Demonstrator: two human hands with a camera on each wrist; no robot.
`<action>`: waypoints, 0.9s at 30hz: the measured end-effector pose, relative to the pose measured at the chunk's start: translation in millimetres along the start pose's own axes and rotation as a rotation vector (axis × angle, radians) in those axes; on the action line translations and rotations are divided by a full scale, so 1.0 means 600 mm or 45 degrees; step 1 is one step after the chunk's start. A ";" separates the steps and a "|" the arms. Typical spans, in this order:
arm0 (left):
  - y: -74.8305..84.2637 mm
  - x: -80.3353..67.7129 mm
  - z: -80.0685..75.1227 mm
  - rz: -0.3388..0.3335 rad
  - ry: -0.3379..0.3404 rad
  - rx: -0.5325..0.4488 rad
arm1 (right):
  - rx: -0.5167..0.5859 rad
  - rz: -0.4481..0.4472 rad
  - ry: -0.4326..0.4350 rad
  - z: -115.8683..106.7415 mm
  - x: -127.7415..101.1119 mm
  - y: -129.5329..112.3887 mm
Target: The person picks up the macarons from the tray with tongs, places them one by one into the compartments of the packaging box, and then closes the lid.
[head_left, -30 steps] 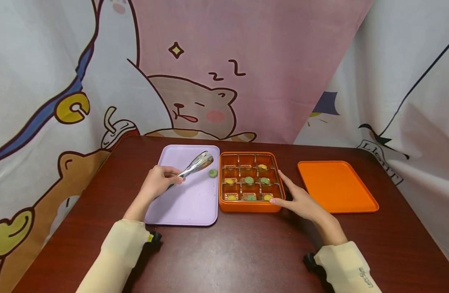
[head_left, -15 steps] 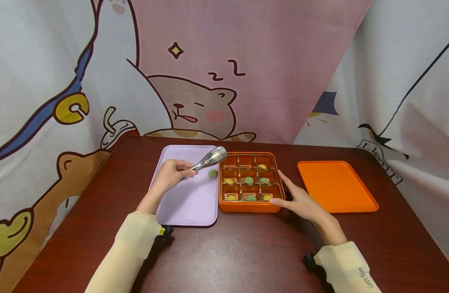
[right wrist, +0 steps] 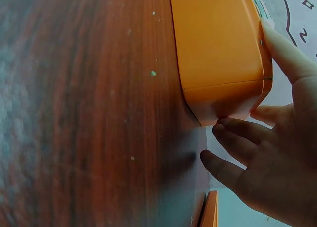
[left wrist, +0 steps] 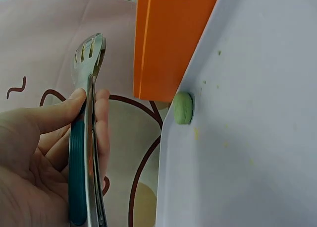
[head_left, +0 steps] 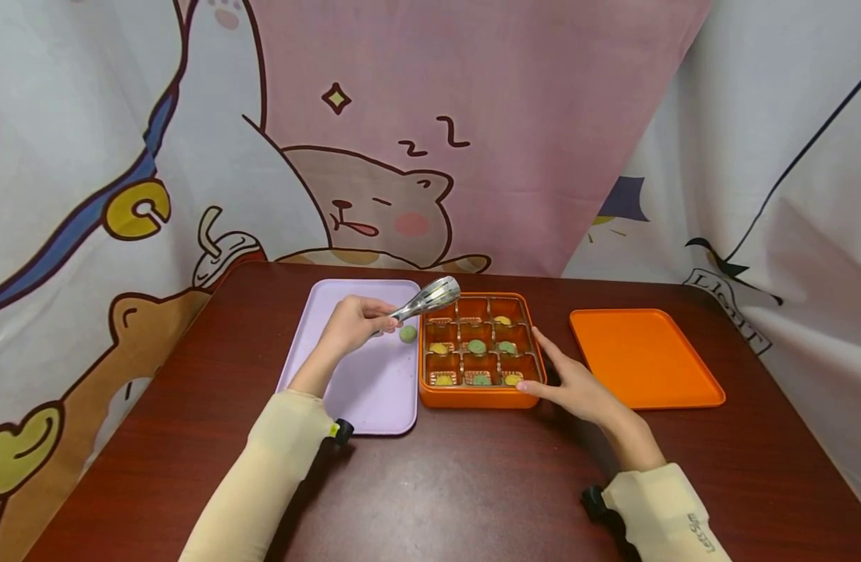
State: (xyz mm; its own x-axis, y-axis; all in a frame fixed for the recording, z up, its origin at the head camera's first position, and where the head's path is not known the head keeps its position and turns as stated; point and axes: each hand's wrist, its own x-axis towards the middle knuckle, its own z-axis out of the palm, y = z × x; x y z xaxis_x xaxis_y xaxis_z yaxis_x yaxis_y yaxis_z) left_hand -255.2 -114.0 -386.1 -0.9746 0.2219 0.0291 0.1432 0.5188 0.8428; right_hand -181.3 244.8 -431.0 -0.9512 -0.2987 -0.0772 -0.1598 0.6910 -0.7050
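In my left hand [head_left: 356,321] I grip metal tongs [head_left: 430,299] with a green-blue handle, tips over the back left of the orange box [head_left: 482,397]. In the left wrist view the slotted tips stand close together, with a little yellow showing through the slots. The box has a clear divided insert holding several yellow and green macarons, one per filled compartment. A green macaron [left wrist: 183,108] lies against the edge of the lilac tray [head_left: 367,402]. My right hand [head_left: 578,386] touches the box's right side, thumb at the front corner, fingers fairly straight.
An orange lid-like tray [head_left: 644,359] lies to the right of the box on the dark wooden table [head_left: 430,484]. The lilac tray adjoins the box on the left and bears small crumbs [left wrist: 196,133]. A printed cloth [head_left: 507,140] hangs behind the table.
My left hand has carried the tongs rightward and a little up, from over the lilac tray to over the box's back left. My right hand stays at the box.
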 end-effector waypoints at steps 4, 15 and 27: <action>0.006 0.007 0.009 0.005 -0.014 0.003 | 0.009 0.001 0.002 0.000 -0.001 0.001; 0.012 0.025 0.030 0.009 -0.054 -0.045 | 0.015 -0.001 0.009 -0.001 -0.003 0.000; 0.017 0.039 0.048 -0.001 -0.068 0.023 | 0.000 -0.008 0.018 -0.001 -0.001 0.000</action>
State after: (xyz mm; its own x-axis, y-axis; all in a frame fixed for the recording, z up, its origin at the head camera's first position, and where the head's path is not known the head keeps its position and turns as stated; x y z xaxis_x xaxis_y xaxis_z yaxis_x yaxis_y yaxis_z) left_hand -271.9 -80.0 -392.2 -0.9643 0.2649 -0.0004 0.1463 0.5337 0.8330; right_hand -180.8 245.6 -430.7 -0.9538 -0.2936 -0.0632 -0.1654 0.6891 -0.7056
